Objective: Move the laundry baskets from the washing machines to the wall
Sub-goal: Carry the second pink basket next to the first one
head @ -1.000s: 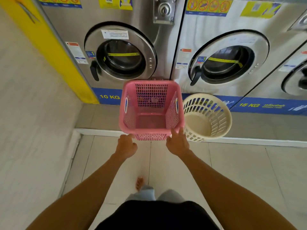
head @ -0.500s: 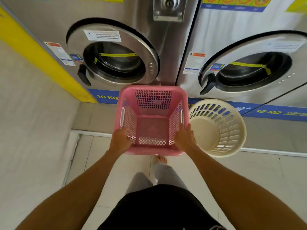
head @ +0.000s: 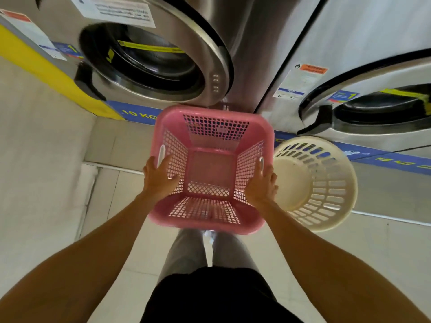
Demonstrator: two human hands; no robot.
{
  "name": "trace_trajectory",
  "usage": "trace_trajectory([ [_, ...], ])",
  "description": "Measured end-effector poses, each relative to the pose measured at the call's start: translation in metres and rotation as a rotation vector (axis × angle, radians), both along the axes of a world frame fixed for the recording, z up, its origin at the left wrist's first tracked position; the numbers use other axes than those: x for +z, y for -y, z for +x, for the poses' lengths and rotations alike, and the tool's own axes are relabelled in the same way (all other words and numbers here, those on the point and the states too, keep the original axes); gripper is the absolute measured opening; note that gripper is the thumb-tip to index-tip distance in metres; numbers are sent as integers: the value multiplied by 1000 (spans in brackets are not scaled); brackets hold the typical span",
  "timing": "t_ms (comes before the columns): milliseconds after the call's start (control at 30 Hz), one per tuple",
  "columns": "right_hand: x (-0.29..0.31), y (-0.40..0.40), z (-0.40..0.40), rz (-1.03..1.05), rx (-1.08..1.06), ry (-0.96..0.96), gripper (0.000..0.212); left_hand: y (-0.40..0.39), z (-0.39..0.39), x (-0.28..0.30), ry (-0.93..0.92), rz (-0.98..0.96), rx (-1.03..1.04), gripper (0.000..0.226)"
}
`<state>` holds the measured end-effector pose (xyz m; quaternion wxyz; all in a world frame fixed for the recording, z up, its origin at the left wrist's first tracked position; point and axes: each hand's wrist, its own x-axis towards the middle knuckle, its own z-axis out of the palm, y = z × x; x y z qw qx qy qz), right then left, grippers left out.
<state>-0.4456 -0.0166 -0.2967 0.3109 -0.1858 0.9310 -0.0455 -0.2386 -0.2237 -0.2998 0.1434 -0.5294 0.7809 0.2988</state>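
An empty pink square laundry basket (head: 211,170) sits in front of the left washing machine (head: 149,57). My left hand (head: 158,179) grips its left rim by the handle slot, fingers inside the basket. My right hand (head: 262,183) grips the right rim the same way. A round cream laundry basket (head: 319,185), also empty, stands right beside the pink one, below the right washing machine (head: 373,94).
A white tiled wall (head: 35,171) runs along the left. A raised grey step (head: 391,190) carries the machines. Pale floor tiles (head: 349,248) lie on the near side. My legs (head: 203,252) stand right behind the pink basket.
I have stepped closer and bent over the baskets. Both hands went from the pink basket's near edge to gripping its left and right rims.
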Motion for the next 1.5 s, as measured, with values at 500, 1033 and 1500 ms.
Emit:
trace_trajectory([
  [500,-28,-12,-21,-122,6,-70,97,33,16,-31,3,-33,135,110],
  [1033,61,35,99,-202,538,-37,92,-100,231,58,-3,-163,671,102],
  [1500,115,36,366,-364,1093,19,90,-312,467,101,-111,-273,1317,104],
])
